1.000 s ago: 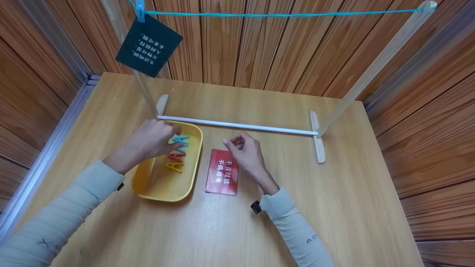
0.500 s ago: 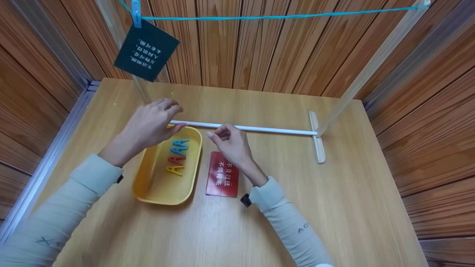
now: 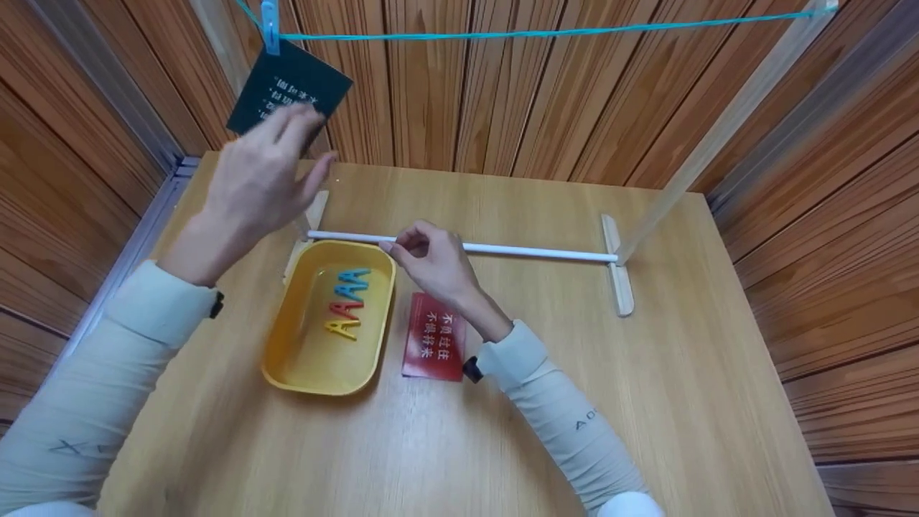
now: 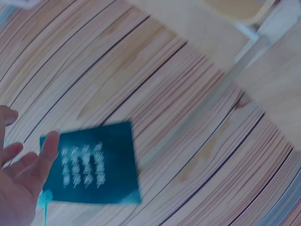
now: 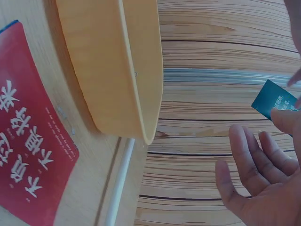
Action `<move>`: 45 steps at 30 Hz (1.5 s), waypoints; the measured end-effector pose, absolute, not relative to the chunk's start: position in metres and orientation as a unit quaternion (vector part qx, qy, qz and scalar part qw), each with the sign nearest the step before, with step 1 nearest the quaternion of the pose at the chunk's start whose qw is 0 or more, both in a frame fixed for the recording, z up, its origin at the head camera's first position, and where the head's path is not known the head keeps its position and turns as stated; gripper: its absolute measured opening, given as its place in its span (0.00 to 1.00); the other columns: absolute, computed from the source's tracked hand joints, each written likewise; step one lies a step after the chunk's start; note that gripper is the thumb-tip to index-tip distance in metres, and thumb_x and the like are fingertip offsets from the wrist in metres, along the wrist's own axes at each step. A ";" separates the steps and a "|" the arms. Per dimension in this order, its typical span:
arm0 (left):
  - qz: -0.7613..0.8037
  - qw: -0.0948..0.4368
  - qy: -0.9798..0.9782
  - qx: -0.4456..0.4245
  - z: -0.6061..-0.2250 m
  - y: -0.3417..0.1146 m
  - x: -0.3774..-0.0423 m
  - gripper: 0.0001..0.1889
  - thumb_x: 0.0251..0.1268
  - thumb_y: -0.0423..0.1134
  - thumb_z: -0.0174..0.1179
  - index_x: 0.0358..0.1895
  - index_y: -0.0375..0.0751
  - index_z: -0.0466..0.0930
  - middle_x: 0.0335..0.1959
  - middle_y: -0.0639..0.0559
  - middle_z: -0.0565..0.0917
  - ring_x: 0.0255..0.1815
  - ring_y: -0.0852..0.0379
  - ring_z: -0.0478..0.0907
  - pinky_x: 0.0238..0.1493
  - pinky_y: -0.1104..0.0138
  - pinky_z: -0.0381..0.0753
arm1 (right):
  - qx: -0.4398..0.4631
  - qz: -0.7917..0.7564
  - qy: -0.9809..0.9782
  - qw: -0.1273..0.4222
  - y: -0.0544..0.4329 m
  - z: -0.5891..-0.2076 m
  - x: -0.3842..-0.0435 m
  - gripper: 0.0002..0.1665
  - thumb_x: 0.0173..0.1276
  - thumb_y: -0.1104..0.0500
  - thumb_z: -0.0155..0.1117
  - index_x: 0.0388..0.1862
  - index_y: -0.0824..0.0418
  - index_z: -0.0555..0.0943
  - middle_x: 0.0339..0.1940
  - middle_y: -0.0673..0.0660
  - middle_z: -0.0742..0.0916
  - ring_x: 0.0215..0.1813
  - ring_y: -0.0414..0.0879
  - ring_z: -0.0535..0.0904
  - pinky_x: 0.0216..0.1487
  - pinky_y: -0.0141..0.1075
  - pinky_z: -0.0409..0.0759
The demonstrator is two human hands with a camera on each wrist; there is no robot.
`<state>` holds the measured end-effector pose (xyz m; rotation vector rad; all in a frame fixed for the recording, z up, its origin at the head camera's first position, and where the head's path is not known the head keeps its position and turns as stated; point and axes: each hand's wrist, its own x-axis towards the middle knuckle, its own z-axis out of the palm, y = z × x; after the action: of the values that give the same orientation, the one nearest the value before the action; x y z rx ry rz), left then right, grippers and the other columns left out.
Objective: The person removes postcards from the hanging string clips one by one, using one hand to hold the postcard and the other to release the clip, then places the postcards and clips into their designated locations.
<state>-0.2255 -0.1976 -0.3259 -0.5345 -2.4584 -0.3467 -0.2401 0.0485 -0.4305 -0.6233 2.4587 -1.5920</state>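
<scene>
A dark green card with white characters hangs tilted from a cord, held at its top corner by a blue clothespin. My left hand is raised before its lower part, fingers loosely bent and holding nothing. In the left wrist view, fingers overlap one edge of the card. My right hand hovers above a red card near the basin's corner; the right wrist view shows its fingers relaxed, gripping nothing. Blue, red and yellow clothespins lie in a yellow basin.
The cord runs to a pale upright post at the right. A white rod joins the stand's feet, of which the right one lies flat on the wooden table. Wood-patterned walls enclose the back and sides.
My left hand has risen from over the basin, uncovering the clothespins, up to the hanging green card. My right hand has shifted slightly left and away from me. The cards and basin stay put.
</scene>
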 end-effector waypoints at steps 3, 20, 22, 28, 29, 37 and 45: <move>-0.130 0.323 -0.920 -0.182 -0.310 -0.201 -0.229 0.27 0.82 0.47 0.56 0.71 0.30 0.72 0.71 0.31 0.77 0.66 0.34 0.81 0.63 0.46 0.86 | -0.225 -0.527 0.817 0.063 0.045 -0.427 -0.245 0.13 0.76 0.49 0.68 0.47 0.57 0.84 0.42 0.53 0.89 0.43 0.43 0.85 0.46 0.31 0.85; -0.135 0.371 -0.910 -0.127 -0.274 -0.216 -0.250 0.28 0.86 0.51 0.45 0.71 0.30 0.70 0.69 0.30 0.75 0.70 0.35 0.74 0.74 0.49 0.79 | -0.283 -0.533 0.796 0.036 0.019 -0.401 -0.260 0.12 0.79 0.53 0.65 0.47 0.62 0.83 0.39 0.58 0.90 0.37 0.45 0.86 0.38 0.28 0.83; -0.141 0.370 -0.910 -0.125 -0.269 -0.218 -0.251 0.28 0.86 0.52 0.45 0.71 0.30 0.69 0.70 0.30 0.74 0.72 0.35 0.72 0.76 0.51 0.76 | -0.288 -0.532 0.795 0.034 0.015 -0.398 -0.261 0.12 0.79 0.53 0.65 0.47 0.62 0.83 0.39 0.57 0.90 0.38 0.43 0.85 0.39 0.28 0.83; -0.164 0.363 -0.911 -0.110 -0.249 -0.224 -0.250 0.29 0.86 0.53 0.45 0.79 0.40 0.64 0.74 0.35 0.72 0.70 0.36 0.73 0.77 0.51 0.74 | -0.289 -0.531 0.795 0.041 0.003 -0.386 -0.266 0.12 0.79 0.53 0.65 0.50 0.61 0.83 0.40 0.55 0.89 0.40 0.42 0.85 0.41 0.28 0.83; -0.165 0.361 -0.911 -0.107 -0.246 -0.225 -0.250 0.29 0.86 0.53 0.45 0.80 0.41 0.63 0.74 0.35 0.73 0.68 0.36 0.74 0.76 0.51 0.75 | -0.287 -0.533 0.794 0.044 0.001 -0.384 -0.268 0.12 0.79 0.53 0.64 0.51 0.61 0.83 0.41 0.55 0.89 0.40 0.42 0.85 0.42 0.28 0.83; -0.140 0.342 -0.924 -0.102 -0.234 -0.227 -0.257 0.28 0.86 0.55 0.44 0.81 0.48 0.63 0.67 0.35 0.76 0.55 0.35 0.79 0.66 0.47 0.81 | -0.255 -0.561 0.787 0.043 -0.018 -0.369 -0.281 0.12 0.79 0.52 0.65 0.51 0.59 0.82 0.45 0.54 0.87 0.45 0.41 0.83 0.48 0.27 0.81; -0.101 0.301 -0.944 -0.094 -0.228 -0.221 -0.264 0.30 0.86 0.54 0.42 0.84 0.51 0.56 0.67 0.32 0.74 0.59 0.33 0.77 0.66 0.42 0.82 | -0.214 -0.561 0.799 0.036 -0.035 -0.360 -0.290 0.19 0.77 0.51 0.67 0.59 0.58 0.77 0.55 0.54 0.85 0.56 0.41 0.81 0.58 0.26 0.81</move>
<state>-0.2641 -0.2214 -0.2278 -0.2496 -2.5037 -0.2676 -0.2895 -0.0353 -0.3596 -0.6579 2.4534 -1.7238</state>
